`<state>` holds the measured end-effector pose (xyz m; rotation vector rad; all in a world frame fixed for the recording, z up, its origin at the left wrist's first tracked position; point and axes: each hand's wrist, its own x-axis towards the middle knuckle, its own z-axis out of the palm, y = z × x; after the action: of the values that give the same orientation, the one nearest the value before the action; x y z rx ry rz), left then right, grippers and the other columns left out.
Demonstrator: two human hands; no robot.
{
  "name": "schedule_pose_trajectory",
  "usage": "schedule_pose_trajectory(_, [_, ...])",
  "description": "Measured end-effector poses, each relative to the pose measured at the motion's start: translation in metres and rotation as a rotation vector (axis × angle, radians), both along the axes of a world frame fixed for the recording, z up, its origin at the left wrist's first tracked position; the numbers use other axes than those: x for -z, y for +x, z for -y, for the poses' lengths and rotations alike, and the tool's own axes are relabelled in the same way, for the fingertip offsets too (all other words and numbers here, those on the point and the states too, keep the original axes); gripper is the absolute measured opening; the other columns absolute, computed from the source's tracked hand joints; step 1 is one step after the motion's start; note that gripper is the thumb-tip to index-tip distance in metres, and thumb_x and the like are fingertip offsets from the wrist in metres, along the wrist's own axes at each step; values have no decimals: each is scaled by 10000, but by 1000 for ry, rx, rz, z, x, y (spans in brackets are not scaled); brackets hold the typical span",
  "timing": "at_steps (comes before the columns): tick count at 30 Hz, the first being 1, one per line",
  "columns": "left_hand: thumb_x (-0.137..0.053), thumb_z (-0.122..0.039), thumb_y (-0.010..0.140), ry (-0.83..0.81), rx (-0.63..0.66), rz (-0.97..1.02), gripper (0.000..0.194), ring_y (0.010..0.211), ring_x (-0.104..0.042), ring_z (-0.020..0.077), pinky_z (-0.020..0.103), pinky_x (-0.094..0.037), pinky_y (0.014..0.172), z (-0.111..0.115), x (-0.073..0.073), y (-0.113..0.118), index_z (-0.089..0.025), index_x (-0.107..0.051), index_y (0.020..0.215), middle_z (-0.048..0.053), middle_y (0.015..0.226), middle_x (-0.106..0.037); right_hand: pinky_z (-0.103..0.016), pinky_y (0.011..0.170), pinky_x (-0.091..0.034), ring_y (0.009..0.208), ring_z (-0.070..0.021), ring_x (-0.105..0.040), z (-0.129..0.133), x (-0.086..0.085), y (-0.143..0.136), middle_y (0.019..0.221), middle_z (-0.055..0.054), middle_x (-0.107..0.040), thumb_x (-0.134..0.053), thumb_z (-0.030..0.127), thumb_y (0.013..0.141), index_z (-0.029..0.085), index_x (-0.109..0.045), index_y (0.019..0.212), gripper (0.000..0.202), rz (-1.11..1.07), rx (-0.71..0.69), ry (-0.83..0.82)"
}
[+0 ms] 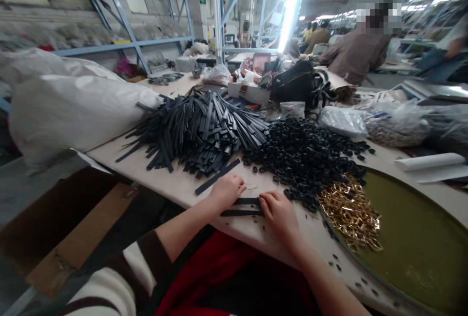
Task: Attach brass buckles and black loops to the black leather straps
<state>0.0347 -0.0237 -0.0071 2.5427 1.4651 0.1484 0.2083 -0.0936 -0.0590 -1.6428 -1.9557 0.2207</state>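
Near the table's front edge, a black strap [247, 201] stretches between my two hands. My left hand [227, 190] is closed at its left end, the fingers curled and partly hiding it. My right hand [278, 212] pinches the other end between thumb and fingers. Just below lies a second strap [241, 213], close to both hands. A loose strap [217, 177] rests at a slant beyond my left wrist. Behind the hands rises a big heap of black straps [204, 126]. To its right spreads a pile of small black loops [303, 155].
A round olive tray [413, 228] at the right holds gold metal buckles [353, 213]. White sacks [76, 101] bulge at the left above an open cardboard box [80, 233]. A black bag [296, 84] and plastic packets [343, 121] stand farther back. A person [360, 52] is beyond the table.
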Motion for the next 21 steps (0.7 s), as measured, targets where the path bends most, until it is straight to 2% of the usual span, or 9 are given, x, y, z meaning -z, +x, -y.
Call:
schedule_pose_trajectory(3, [-484,-264,833,101,-154,-75,240,915,-552,258,350,-412,753,-26,5,-17,-102,-606,962,152,961,-609,-357,822,-412,897,-216,-562,2,13,0,942,-83,-643,-410,304,867,188,-632,965,269,-64,35,7])
schedule_pose_trajectory(5, [-499,-230,818,129,-190,-115,211,874,-554,280,372,-413,718,-35,6,-24,-74,-608,911,169,895,-609,-377,847,-407,935,-227,-549,4,16,2,983,-93,-631,-428,338,860,178,-615,1006,286,-135,60,-6])
schedule_pose_trajectory(8, [-473,-209,833,139,-128,-128,168,822,-553,242,348,-409,710,-28,2,-25,-117,-614,844,116,835,-613,-396,878,-390,1008,-238,-511,7,8,8,1069,-117,-582,-435,386,850,165,-577,1059,336,-295,135,44])
schedule_pose_trajectory(10, [-445,-211,856,201,5,-79,167,849,-537,211,330,-399,743,-12,-6,-21,-169,-604,882,72,887,-612,-381,833,-403,967,-226,-515,11,-5,13,1030,-113,-571,-388,422,862,166,-572,1044,364,-446,217,74])
schedule_pose_trajectory(12, [-440,-212,865,370,261,46,157,872,-525,192,323,-387,773,10,-16,-17,-206,-590,912,37,931,-616,-322,670,-423,761,-181,-531,19,-24,14,840,-73,-579,-306,468,877,169,-588,968,421,-655,225,-68])
schedule_pose_trajectory(15, [-454,-199,861,545,532,237,135,843,-526,168,300,-390,761,42,-26,-12,-202,-578,913,23,916,-627,-236,455,-307,475,-97,-387,36,-51,7,565,22,-479,-376,539,832,170,-572,821,418,-1011,6,-604])
schedule_pose_trajectory(18, [-462,-174,852,538,601,375,124,809,-537,150,274,-412,748,65,-24,-9,-187,-582,879,22,865,-632,-197,420,-216,424,-51,-297,55,-64,-7,499,78,-404,-567,503,741,180,-493,732,331,-1237,-102,-892])
schedule_pose_trajectory(20, [-450,-181,855,432,566,457,146,846,-550,155,279,-429,773,74,-19,-6,-191,-587,905,34,902,-629,-192,412,-182,415,-42,-269,66,-64,-16,480,93,-381,-592,500,717,186,-443,691,348,-1296,-78,-900])
schedule_pose_trajectory(21, [-436,-190,861,345,491,518,169,884,-555,162,286,-435,791,77,-16,-5,-192,-583,942,47,945,-623,-192,411,-179,413,-41,-267,71,-63,-20,472,96,-375,-592,507,709,188,-426,675,362,-1298,-58,-875])
